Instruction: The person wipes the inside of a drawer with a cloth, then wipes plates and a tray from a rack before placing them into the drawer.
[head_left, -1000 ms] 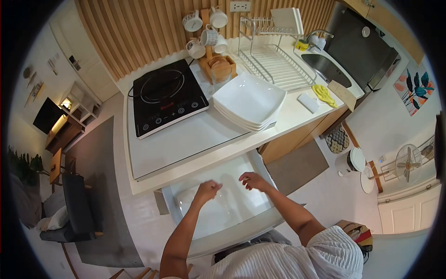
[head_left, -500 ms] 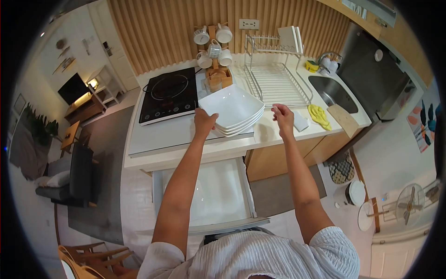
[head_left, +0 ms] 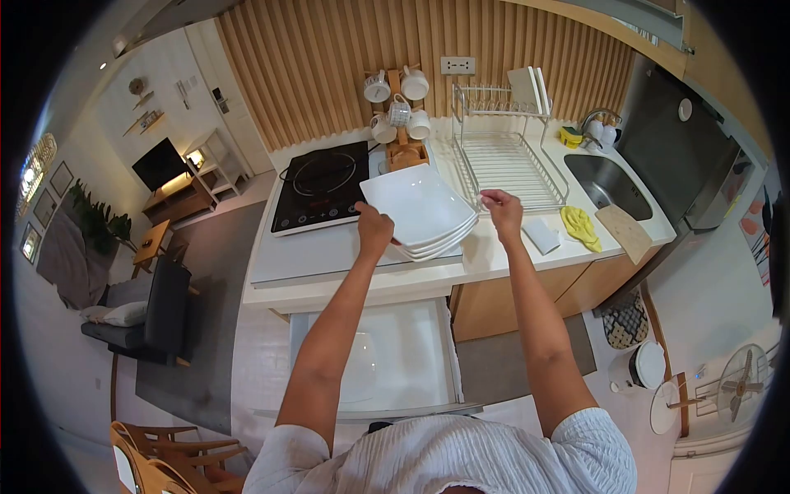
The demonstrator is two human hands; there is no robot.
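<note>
White bowls (head_left: 421,203) touch left hand (head_left: 376,231) (right hand (head_left: 504,213) part-curled).

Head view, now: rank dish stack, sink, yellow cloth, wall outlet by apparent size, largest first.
1. Dish stack
2. Sink
3. Yellow cloth
4. Wall outlet

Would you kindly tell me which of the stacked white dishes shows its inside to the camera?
The top dish: its broad inner face is in view, while the lower dishes show only their edges.
</note>
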